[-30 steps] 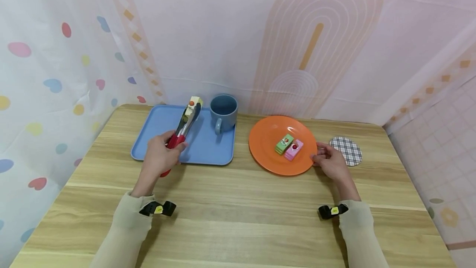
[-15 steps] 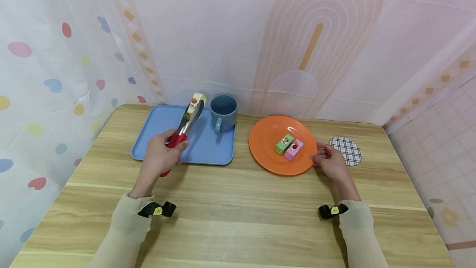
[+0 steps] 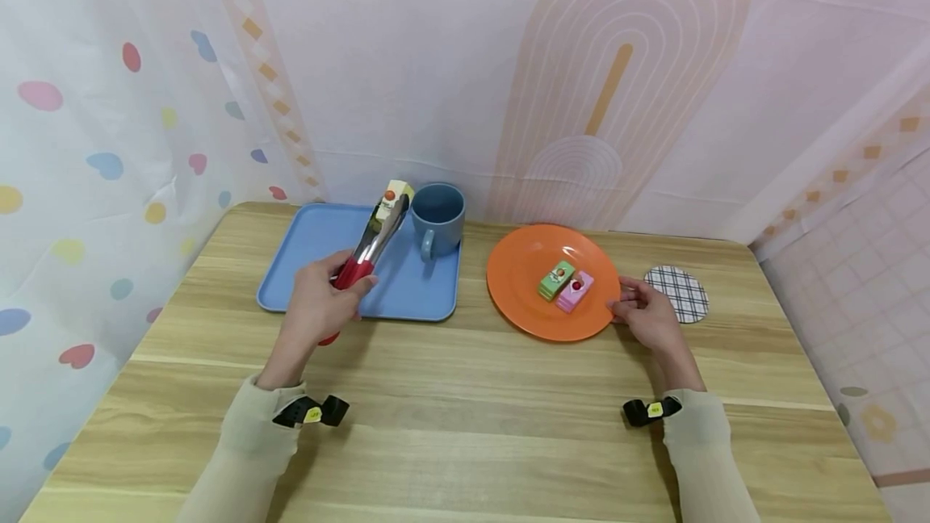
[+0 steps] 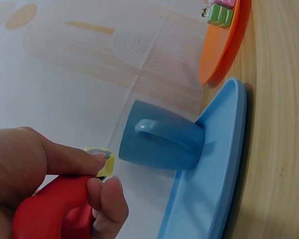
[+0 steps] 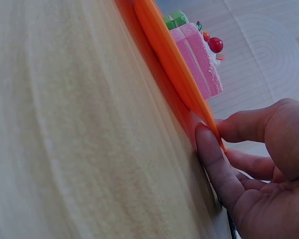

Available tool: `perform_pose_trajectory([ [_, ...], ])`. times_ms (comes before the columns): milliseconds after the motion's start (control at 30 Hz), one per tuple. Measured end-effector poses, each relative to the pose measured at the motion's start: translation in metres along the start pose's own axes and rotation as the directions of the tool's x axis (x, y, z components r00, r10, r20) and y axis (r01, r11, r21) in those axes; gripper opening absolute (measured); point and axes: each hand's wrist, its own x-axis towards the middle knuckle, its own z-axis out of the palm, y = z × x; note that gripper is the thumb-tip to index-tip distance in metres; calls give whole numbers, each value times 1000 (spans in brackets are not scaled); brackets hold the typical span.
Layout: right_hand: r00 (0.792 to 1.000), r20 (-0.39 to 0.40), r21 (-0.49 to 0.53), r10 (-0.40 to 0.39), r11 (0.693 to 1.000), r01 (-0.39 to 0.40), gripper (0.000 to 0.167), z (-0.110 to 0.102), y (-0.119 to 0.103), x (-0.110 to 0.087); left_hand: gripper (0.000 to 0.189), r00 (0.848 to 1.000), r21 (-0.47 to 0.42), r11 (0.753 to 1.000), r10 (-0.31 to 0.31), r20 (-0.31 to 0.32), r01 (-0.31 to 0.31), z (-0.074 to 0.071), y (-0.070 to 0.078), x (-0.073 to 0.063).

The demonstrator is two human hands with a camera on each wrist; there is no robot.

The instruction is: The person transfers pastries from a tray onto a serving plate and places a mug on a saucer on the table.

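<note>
My left hand [image 3: 320, 301] grips the red handles of a pair of tongs [image 3: 354, 271], whose metal tips pinch a pale yellow toy cake slice [image 3: 395, 194] with an orange-red topping. The slice is held up over the back of a blue tray [image 3: 305, 257], just left of a blue mug [image 3: 445, 228] standing on that tray. My right hand [image 3: 649, 317] pinches the right rim of an orange plate [image 3: 512, 285]; the right wrist view shows thumb and fingers on either side of the rim [image 5: 204, 112]. On the plate a green cake slice [image 3: 555, 281] lies beside a pink cake slice [image 3: 576, 292].
A round checked coaster [image 3: 683, 295] lies right of the plate, close to my right hand. Bare wooden tabletop [image 3: 472, 410] stretches between my forearms. A patterned curtain [image 3: 407, 87] hangs right behind the table's back edge.
The tongs with the yellow cake slice have swung a little up and to the right, toward the mug. My right hand and the plate have stayed in place.
</note>
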Motion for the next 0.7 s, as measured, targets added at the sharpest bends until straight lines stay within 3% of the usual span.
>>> perform_pose_trajectory([
  [700, 1000, 8, 12, -2, 1000, 2, 57, 0, 0, 0, 43, 998, -25, 998, 59, 30, -59, 15, 12, -5],
])
